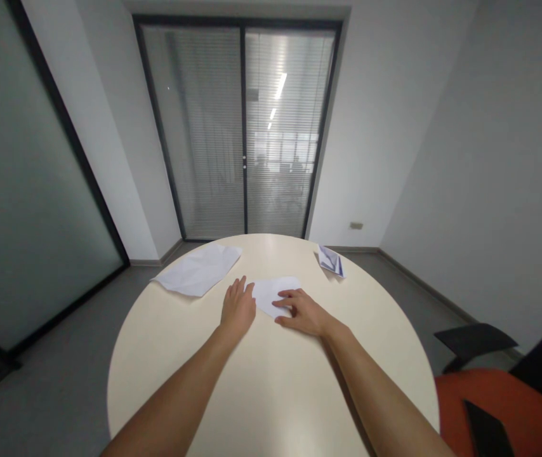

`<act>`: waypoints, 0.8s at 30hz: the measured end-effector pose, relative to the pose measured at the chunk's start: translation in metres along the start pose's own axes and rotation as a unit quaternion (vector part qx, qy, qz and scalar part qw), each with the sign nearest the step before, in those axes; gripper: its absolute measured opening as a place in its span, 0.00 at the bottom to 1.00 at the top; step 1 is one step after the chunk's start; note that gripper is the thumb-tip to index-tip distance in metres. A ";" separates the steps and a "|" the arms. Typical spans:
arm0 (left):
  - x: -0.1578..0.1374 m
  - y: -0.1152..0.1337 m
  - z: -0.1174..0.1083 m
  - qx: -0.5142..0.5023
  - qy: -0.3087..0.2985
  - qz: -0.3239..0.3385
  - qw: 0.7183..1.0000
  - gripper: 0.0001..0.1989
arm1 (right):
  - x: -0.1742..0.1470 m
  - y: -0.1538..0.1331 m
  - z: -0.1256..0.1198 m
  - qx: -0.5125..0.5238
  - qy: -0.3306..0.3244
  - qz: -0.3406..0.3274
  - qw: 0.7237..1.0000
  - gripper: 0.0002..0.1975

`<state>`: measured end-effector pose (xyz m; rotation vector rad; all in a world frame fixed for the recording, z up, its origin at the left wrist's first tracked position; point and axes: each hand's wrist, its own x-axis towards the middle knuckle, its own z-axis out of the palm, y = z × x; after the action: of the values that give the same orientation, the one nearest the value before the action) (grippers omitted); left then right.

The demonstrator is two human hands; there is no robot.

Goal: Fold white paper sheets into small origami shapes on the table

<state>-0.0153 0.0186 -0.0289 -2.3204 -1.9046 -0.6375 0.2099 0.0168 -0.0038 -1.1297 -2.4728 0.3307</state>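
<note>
The paper [266,293] is lying between left hand [238,308] and right hand [305,313], right fingers arching open over it, pinching nothing, left grip unclear

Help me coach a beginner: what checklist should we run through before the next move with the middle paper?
1. Middle paper on the table: ok, it lies between the hands.
2. Left hand in position: ok, at the paper's left side.
3. Right hand in position: ok, at its right side, fingers spread.
4. Firm hold on the paper: cannot tell, pressure does not show.
5. Large sheet apart from the middle paper: ok, farther left.
6. Folded paper out of the way: ok, farther right.
</note>
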 end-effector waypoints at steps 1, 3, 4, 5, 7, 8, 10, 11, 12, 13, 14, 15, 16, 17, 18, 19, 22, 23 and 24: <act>-0.001 0.002 0.001 -0.002 -0.002 0.012 1.000 0.21 | 0.000 0.001 0.001 0.001 0.003 -0.002 1.000 0.24; -0.003 0.006 0.003 -0.014 -0.013 0.036 0.999 0.21 | 0.001 0.002 0.003 0.003 0.011 -0.007 1.000 0.24; -0.005 0.008 0.004 -0.022 -0.023 0.050 0.998 0.21 | 0.001 0.003 0.004 0.004 0.015 -0.009 1.000 0.24; -0.006 0.010 0.005 -0.032 -0.034 0.060 0.997 0.21 | 0.002 0.004 0.005 0.004 0.019 -0.011 1.000 0.24; -0.007 0.013 0.006 -0.046 -0.056 0.069 0.995 0.22 | 0.002 0.005 0.007 0.003 0.023 -0.015 1.000 0.24; -0.008 0.014 0.006 -0.049 -0.063 0.067 0.995 0.22 | 0.002 0.005 0.008 0.001 0.025 -0.016 1.000 0.24; -0.008 0.014 0.006 -0.046 -0.070 0.057 0.995 0.23 | 0.001 0.006 0.010 -0.006 0.024 -0.014 1.000 0.26; -0.007 0.014 0.005 -0.042 -0.070 0.051 0.995 0.24 | 0.001 0.006 0.010 -0.010 0.022 -0.011 1.000 0.27; -0.007 0.013 0.005 -0.039 -0.069 0.046 0.996 0.24 | 0.001 0.007 0.011 -0.012 0.021 -0.006 1.000 0.29; -0.007 0.012 0.005 -0.037 -0.067 0.041 0.996 0.24 | 0.001 0.007 0.011 -0.014 0.020 -0.003 1.000 0.29; -0.006 0.010 0.004 -0.036 -0.064 0.036 0.997 0.23 | 0.000 0.007 0.012 -0.015 0.019 0.000 1.000 0.30; -0.005 0.009 0.004 -0.037 -0.060 0.032 0.997 0.23 | 0.000 0.008 0.012 -0.015 0.019 0.000 1.000 0.30; -0.005 0.008 0.004 -0.038 -0.055 0.027 0.997 0.22 | 0.000 0.008 0.012 -0.014 0.019 0.000 1.000 0.30; -0.004 0.007 0.004 -0.041 -0.049 0.023 0.998 0.21 | 0.000 0.008 0.012 -0.014 0.021 0.001 1.000 0.30; -0.003 0.006 0.005 -0.043 -0.043 0.019 0.998 0.20 | 0.000 0.008 0.013 -0.013 0.022 0.003 1.000 0.31; -0.002 0.005 0.005 -0.045 -0.037 0.016 0.998 0.19 | -0.001 0.008 0.012 -0.012 0.022 0.006 1.000 0.31; 0.000 0.001 0.005 -0.047 -0.018 0.012 0.999 0.17 | -0.001 0.006 0.011 -0.015 0.017 0.013 1.000 0.33; 0.001 -0.001 0.004 -0.044 -0.011 0.009 0.999 0.16 | -0.001 0.006 0.011 -0.017 0.015 0.014 1.000 0.33; 0.002 -0.002 0.004 -0.040 -0.003 0.007 0.999 0.15 | -0.001 0.005 0.010 -0.020 0.013 0.014 1.000 0.33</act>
<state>-0.0160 0.0223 -0.0318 -2.3828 -1.8988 -0.7180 0.2095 0.0191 -0.0150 -1.1769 -2.4527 0.2746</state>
